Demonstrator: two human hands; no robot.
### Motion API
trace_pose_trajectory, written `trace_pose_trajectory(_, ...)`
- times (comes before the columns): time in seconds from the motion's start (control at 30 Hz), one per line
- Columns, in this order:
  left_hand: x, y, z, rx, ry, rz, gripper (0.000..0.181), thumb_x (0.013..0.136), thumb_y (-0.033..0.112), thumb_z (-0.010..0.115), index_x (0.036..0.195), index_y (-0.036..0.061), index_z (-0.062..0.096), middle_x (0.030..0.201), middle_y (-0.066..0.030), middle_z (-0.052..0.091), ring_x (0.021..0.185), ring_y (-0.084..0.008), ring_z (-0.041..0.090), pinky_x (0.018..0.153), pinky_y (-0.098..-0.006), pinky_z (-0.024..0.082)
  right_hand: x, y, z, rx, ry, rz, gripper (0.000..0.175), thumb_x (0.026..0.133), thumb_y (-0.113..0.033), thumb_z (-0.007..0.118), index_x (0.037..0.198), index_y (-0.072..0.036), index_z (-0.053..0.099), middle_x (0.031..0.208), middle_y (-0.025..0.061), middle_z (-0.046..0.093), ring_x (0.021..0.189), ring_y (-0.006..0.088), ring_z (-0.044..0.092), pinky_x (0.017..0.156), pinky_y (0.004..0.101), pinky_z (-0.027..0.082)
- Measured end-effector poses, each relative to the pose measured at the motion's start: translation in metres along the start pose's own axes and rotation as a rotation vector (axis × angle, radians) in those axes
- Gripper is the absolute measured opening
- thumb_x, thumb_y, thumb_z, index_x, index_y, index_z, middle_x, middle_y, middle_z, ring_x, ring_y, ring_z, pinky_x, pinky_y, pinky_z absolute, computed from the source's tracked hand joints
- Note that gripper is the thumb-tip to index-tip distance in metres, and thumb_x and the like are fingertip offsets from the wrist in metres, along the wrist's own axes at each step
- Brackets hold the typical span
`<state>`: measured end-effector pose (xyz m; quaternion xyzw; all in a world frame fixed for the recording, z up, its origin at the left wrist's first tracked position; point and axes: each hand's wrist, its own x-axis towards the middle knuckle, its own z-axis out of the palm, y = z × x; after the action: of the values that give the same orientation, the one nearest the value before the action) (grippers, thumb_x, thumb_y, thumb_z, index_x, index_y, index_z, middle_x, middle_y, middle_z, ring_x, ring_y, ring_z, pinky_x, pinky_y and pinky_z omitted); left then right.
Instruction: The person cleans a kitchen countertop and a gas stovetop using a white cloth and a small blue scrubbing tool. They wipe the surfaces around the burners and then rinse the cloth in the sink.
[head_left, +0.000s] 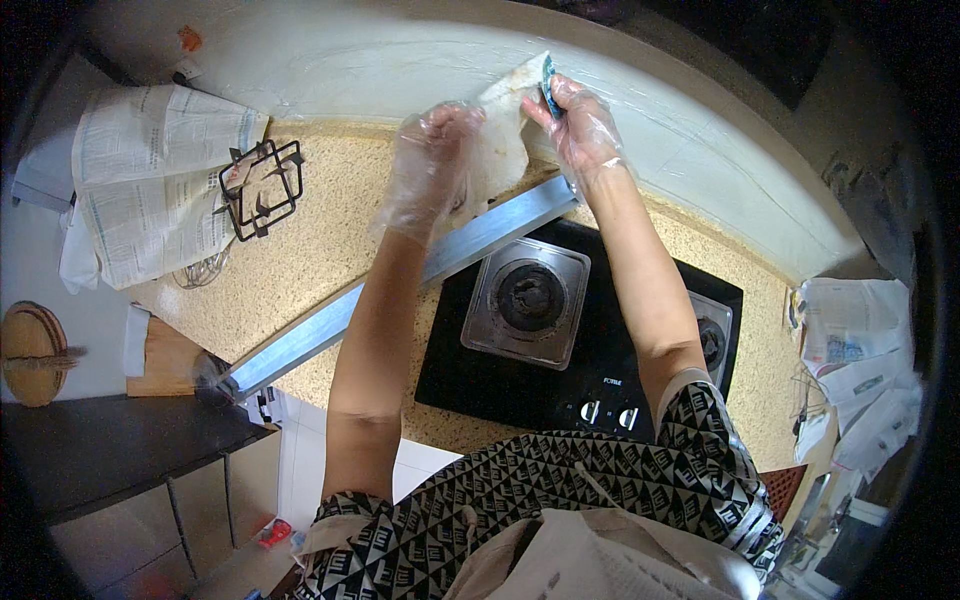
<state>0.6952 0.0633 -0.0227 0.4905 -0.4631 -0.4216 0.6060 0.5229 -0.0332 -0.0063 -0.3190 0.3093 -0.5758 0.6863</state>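
Both of my hands wear loose clear plastic gloves and are raised near the pale wall behind the hob. My left hand (439, 154) pinches the left side of a stained white cloth (506, 142), its fingertips partly veiled by the glove. The cloth's upper right corner is in my right hand (585, 124), together with a blue-green printed piece (551, 86) between thumb and fingers. Whether that piece belongs to the cloth, I cannot tell. Below my hands runs a long shiny metal strip (315, 322), slanting past the corner of a black gas hob (465, 375).
A black pan support (262, 189) sits on the speckled counter (315, 225) at left, beside hanging newspaper (157, 172). The hob has a square metal burner tray (480, 330) and two knobs (609, 416). More papers (859, 352) hang at right. A wooden board (161, 356) stands far left.
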Motion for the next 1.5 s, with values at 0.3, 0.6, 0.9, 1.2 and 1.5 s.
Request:
trace_pose_trajectory(0.3,0.013,0.007,0.027,0.028,0.106,-0.036,0.044,0.096,0.041,0.050,0.110,0.0015,0.064,0.090,-0.0063,0.064,0.081,-0.0163,0.056,0.078,-0.0324,0.047,-0.010,-0.042,-0.036,-0.548,0.020,-0.120,0.011,0.091,-0.014,0.060,0.092,-0.007,0.067,0.078,-0.0026,0.061,0.063,0.0065,0.051,0.052,0.0201,0.040)
trace_pose_trajectory(0.6,-0.002,0.027,0.087,0.331,-0.143,0.045,0.059,0.086,0.047,0.065,0.128,0.0060,0.057,0.112,-0.0130,0.065,0.104,-0.0206,0.059,0.090,-0.0316,0.045,-0.027,-0.075,-0.079,-0.349,-0.116,-0.153,0.014,0.094,-0.015,0.058,0.096,-0.002,0.063,0.078,0.0020,0.061,0.058,0.0045,0.045,0.049,0.0189,0.033)
trace_pose_trajectory(0.9,-0.009,0.042,0.150,0.466,-0.466,-0.217,0.039,0.080,0.033,0.075,0.109,0.0072,0.067,0.099,-0.0049,0.068,0.093,-0.0140,0.061,0.083,-0.0266,0.047,-0.054,-0.094,-0.119,-0.421,-0.314,-0.288,0.023,0.094,-0.023,0.059,0.103,-0.002,0.061,0.092,0.0071,0.068,0.059,0.0044,0.053,0.055,0.0180,0.044)
trace_pose_trajectory(1.2,-0.020,0.035,0.203,0.098,-0.451,-0.259,0.027,0.083,0.024,0.073,0.097,0.0022,0.068,0.086,-0.0028,0.067,0.073,-0.0117,0.060,0.067,-0.0265,0.050,-0.072,-0.108,-0.199,-0.585,-0.274,-0.131,0.027,0.088,-0.032,0.063,0.096,-0.006,0.065,0.085,0.0020,0.064,0.069,0.0080,0.057,0.053,0.0217,0.045)
trace_pose_trajectory(1.5,-0.024,0.030,0.236,0.181,-0.487,-0.311,0.028,0.077,0.021,0.080,0.092,0.0028,0.066,0.083,-0.0021,0.064,0.073,-0.0116,0.059,0.066,-0.0253,0.048,-0.102,-0.116,-0.241,-0.463,-0.211,-0.049,0.025,0.083,-0.026,0.064,0.098,-0.006,0.066,0.092,0.0018,0.063,0.086,0.0104,0.058,0.061,0.0260,0.050)
